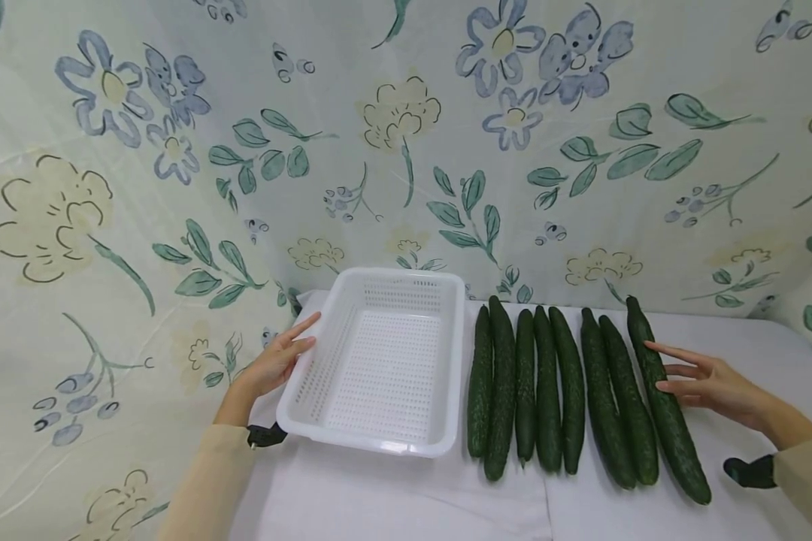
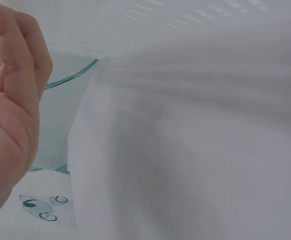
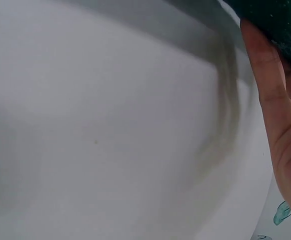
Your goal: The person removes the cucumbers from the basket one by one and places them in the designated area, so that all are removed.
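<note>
A white plastic basket [image 1: 394, 443] with slotted walls stands on the cloth, nothing inside it. At its left rim my left hand [image 1: 279, 362] holds the edge, thumb over the rim and forefinger alongside; the other fingers are mostly hidden in the head view. Bent fingers [image 2: 18, 65] show beside the basket's wall in the left wrist view. Farther right, my right hand [image 1: 713, 379] touches the side of the rightmost cucumber [image 1: 670, 409] with nearly straight fingers. The right wrist view has those fingers [image 3: 268, 75] against the dark green, bumpy skin.
Several more cucumbers, among them a leftmost one [image 1: 479, 391] and a curved one [image 1: 568, 391], lie side by side between basket and right hand. Under everything is a white cloth [image 1: 413, 496]. A floral curtain [image 1: 379, 165] hangs close behind the table and along its left.
</note>
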Available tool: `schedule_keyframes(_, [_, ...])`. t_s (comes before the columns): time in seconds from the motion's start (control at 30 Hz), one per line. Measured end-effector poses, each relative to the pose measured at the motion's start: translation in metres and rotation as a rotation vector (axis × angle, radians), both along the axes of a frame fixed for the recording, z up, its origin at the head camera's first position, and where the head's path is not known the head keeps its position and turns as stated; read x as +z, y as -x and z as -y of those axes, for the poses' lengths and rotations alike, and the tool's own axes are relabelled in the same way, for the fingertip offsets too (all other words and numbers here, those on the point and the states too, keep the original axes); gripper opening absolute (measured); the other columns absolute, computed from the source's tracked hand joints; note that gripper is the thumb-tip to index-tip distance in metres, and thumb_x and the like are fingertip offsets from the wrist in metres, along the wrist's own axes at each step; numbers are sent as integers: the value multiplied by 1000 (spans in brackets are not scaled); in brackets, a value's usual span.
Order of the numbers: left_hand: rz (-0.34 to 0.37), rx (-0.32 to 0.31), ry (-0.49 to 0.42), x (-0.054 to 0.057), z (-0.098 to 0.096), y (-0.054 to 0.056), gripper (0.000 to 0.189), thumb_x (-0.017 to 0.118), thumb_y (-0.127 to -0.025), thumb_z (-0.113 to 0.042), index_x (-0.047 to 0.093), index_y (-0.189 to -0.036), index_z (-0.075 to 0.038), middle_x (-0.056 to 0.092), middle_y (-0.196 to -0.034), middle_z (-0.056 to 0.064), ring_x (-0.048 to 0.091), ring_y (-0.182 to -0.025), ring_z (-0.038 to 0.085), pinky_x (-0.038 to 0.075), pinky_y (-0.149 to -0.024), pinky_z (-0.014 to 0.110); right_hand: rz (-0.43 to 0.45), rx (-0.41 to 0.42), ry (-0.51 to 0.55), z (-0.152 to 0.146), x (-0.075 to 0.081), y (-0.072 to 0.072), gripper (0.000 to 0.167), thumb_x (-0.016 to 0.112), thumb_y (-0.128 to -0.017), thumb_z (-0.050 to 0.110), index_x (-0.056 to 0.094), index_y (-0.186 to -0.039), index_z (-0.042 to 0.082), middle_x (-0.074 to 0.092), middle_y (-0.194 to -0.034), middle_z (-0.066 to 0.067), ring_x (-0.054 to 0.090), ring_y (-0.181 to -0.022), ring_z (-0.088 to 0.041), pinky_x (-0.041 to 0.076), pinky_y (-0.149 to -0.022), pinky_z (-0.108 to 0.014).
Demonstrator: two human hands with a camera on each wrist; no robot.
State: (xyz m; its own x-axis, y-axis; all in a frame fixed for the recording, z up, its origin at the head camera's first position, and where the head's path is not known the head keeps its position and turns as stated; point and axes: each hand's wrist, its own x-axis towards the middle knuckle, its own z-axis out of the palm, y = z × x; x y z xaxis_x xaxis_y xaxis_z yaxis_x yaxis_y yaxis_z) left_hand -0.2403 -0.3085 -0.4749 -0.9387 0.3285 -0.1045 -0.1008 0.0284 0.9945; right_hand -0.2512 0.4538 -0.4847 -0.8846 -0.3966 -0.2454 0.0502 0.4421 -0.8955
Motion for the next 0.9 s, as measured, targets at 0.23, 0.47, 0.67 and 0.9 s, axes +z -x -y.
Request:
schedule_keyframes(0.23, [9,13,5,-1,-3,0,58,51,-106,-19,28,-159,-31,52,-140,18,68,-101,24,55,-70,28,7,4,3,0,-4,5,73,56,-103,14,15,-162,27,8,-152,-44,53,-102,8,53,-82,-44])
schedule_keyframes(0.47, [8,5,3,0,-5,1,59,51,-106,-19,27,-159,-31,51,-140,19,67,-101,24,55,-69,27,31,-23,-21,-4,-10,12,75,59,-102,18,16,-161,35,12,-150,-46,60,-106,-7,54,-83,-44])
schedule_keyframes(0.67, [-3,18,22,0,-6,2,58,51,-106,-20,29,-159,-32,54,-138,17,67,-92,19,47,-57,21,19,-42,-18,-6,-13,18,74,60,-101,18,18,-160,35,19,-147,-46,64,-102,-9,55,-82,-43])
schedule_keyframes(0.9, [-11,27,30,-1,-6,3,58,52,-106,-21,30,-158,-32,57,-135,16,66,-84,17,43,-53,20,-19,-51,-30,-4,-13,20,73,62,-100,18,22,-160,30,24,-145,-44,63,-100,-7,55,-81,-48])
